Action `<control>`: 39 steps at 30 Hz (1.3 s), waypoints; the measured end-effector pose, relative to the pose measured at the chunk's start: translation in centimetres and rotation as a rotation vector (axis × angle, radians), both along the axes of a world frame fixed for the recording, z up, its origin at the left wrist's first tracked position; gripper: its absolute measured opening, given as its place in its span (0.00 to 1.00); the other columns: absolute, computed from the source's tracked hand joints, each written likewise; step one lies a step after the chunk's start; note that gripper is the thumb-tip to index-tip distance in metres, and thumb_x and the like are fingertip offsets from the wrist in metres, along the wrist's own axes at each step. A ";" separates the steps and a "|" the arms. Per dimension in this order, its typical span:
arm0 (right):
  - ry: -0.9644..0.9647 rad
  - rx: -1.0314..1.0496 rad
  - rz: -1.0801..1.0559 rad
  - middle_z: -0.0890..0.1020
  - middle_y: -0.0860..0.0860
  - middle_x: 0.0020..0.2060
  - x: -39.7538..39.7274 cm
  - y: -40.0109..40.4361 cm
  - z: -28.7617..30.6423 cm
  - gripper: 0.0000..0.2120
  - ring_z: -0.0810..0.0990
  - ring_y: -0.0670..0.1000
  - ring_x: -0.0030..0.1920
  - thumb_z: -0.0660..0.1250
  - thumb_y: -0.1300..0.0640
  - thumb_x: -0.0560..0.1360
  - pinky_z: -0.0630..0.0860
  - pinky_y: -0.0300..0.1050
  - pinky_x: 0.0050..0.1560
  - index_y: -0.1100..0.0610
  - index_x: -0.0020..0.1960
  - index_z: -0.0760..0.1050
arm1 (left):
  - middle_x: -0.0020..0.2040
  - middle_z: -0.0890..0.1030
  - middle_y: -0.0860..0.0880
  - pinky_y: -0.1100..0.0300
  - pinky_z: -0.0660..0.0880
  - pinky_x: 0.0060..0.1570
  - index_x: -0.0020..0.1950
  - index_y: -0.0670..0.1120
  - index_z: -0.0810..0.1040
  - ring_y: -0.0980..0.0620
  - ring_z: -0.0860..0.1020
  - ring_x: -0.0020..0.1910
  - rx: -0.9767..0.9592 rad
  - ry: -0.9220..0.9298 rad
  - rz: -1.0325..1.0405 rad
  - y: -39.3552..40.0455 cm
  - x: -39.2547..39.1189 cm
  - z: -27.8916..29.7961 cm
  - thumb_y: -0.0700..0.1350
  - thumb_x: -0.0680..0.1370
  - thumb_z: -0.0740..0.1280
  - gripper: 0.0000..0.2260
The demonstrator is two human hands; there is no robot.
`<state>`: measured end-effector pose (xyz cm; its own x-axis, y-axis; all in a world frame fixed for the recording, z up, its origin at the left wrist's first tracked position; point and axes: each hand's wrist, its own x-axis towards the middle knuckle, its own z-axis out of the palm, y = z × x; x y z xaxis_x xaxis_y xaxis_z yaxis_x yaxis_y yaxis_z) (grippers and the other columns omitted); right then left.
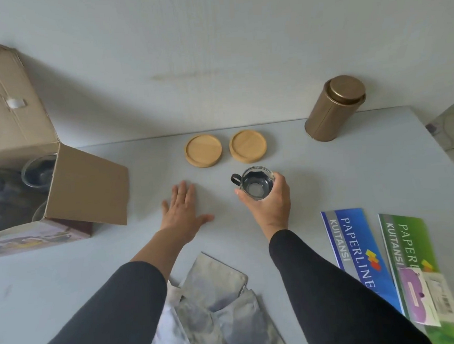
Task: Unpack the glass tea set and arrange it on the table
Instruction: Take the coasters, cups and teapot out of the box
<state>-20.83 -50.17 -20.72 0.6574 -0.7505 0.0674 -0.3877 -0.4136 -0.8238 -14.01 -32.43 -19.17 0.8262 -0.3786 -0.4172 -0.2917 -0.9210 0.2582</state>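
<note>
Glass cup [256, 182] sits upright within right grip [269, 202].

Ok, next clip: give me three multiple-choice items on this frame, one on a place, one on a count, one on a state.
1. Where does the gold cylindrical metal tin stand?
A. far right of the table
B. inside the box
C. beside the foil pouches

2. How many round wooden coasters lie out?
A. one
B. two
C. four

3. What is the right hand doing?
A. lying flat
B. gripping the clear glass cup with a dark handle
C. holding a coaster

Key: 1 A, it stands near the far right edge; 2 B, a pair side by side; 3 B, fingers wrap the cup.
</note>
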 end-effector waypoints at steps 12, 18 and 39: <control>-0.074 -0.411 0.115 0.74 0.58 0.61 1.5 1.5 7.2 0.43 0.71 0.58 0.63 0.68 0.35 0.65 0.69 0.53 0.61 0.62 0.69 0.65 | 0.79 0.41 0.47 0.48 0.44 0.76 0.78 0.43 0.43 0.46 0.36 0.77 -0.024 -0.178 -0.025 3.1 1.8 5.4 0.57 0.81 0.53 0.33; -0.153 -0.482 0.349 0.77 0.55 0.58 6.8 11.0 12.5 0.38 0.73 0.57 0.60 0.63 0.35 0.65 0.70 0.51 0.57 0.60 0.67 0.69 | 0.79 0.44 0.48 0.49 0.44 0.76 0.78 0.44 0.45 0.47 0.39 0.77 -0.061 -0.357 0.060 10.7 5.7 10.6 0.52 0.82 0.53 0.29; 0.529 -0.708 0.610 0.71 0.56 0.66 18.5 33.8 11.0 0.39 0.57 0.58 0.72 0.70 0.37 0.65 0.61 0.58 0.67 0.59 0.67 0.63 | 0.79 0.41 0.47 0.45 0.43 0.75 0.78 0.45 0.39 0.46 0.36 0.77 0.020 -0.365 0.027 32.7 11.0 9.0 0.65 0.78 0.46 0.36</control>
